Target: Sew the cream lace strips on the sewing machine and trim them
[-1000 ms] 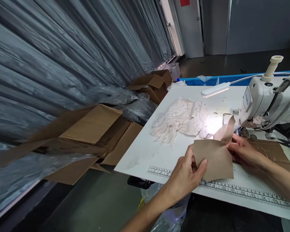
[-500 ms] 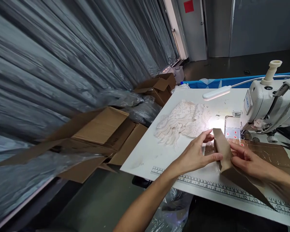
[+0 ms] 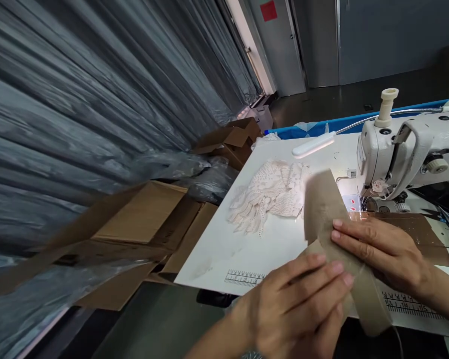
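Tan sheet [image 3: 325, 204], in the head view, is held over the front edge of the counter [image 3: 219, 257], near the sewing machine [image 3: 376, 149]. The left hand [image 3: 297, 304] grips its folded part; the right hand [image 3: 383, 249] holds it, fingers on top, thumb apparently underneath.

A grey curtain [image 3: 115, 75] hangs at left, with an open cardboard box [image 3: 142, 212] near it; a far door [image 3: 282, 57] bears red paper [image 3: 268, 10].

ruler-marked white table [image 3: 213, 252], crumpled cream lace [image 3: 271, 192] and sewing machine [image 3: 377, 154] on it
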`<state>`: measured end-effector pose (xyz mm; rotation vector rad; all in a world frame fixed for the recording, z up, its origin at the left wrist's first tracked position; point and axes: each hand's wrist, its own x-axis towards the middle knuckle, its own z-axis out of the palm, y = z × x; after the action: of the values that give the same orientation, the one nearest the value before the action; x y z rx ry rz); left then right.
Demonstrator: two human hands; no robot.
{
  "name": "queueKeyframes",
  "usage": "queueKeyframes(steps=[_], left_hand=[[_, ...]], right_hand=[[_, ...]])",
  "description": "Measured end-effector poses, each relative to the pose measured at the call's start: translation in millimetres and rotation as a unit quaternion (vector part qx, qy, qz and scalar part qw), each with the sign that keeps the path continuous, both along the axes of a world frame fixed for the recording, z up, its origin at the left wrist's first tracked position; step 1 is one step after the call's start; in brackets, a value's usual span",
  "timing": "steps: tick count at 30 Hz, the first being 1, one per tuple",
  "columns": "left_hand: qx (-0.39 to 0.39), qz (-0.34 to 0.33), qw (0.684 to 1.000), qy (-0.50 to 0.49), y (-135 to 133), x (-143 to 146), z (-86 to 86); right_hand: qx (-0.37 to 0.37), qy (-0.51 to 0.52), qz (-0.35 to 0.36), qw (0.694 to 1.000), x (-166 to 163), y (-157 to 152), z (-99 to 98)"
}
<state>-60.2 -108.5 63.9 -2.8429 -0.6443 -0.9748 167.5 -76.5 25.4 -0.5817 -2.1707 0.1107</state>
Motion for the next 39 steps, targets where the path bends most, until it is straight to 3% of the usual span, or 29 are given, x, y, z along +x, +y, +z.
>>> queueKeyframes(steps=[2, 4, 6, 9, 13, 17, 21, 25, 29, 32, 39], left_hand=[[0.059, -0.032, 0.997, 0.027, 14.6, 6.5, -20.7], [0.065, -0.019, 0.996, 0.057, 35.4, 12.0, -44.2], [0.032, -0.003, 0.993, 0.112, 53.3, 16.0, -63.8], [-0.043, 0.001, 0.983, 0.18, 66.8, 20.5, -75.7], [-0.086, 0.026, 0.969, 0.229, 74.6, 31.1, -65.1], [-0.111, 0.069, 0.951, 0.279, 92.9, 50.5, -51.0], [-0.211, 0.059, 0.953, 0.21, 125.0, 72.5, -46.1], [-0.341, 0.043, 0.93, 0.13, 154.8, 86.3, -50.2], [-0.42, 0.038, 0.902, 0.09, 161.3, 88.8, -53.0], [-0.403, 0.041, 0.907, 0.116, 153.1, 88.1, -49.2], [-0.244, 0.111, 0.949, 0.166, 135.7, 90.3, -43.7]], right_hand=[[-0.003, -0.051, -0.011, 0.999, 8.9, 11.9, -12.0], [-0.053, -0.11, -0.054, 0.991, 19.6, 20.9, -27.8], [-0.099, -0.164, -0.096, 0.977, 29.3, 22.6, -43.2], [-0.085, -0.211, -0.136, 0.964, 36.8, 11.5, -55.5], [-0.045, -0.237, -0.148, 0.959, 32.6, -4.7, -51.0], [-0.021, -0.257, -0.148, 0.955, 26.6, -1.1, -47.9], [-0.015, -0.248, -0.154, 0.956, 23.1, 5.8, -50.3], [-0.059, -0.229, -0.174, 0.956, 21.0, 3.9, -50.6], [-0.095, -0.219, -0.199, 0.95, 20.0, -0.8, -50.6], [-0.104, -0.228, -0.22, 0.943, 19.5, -2.8, -50.7], [-0.075, -0.258, -0.285, 0.92, 24.4, 0.1, -48.9]])
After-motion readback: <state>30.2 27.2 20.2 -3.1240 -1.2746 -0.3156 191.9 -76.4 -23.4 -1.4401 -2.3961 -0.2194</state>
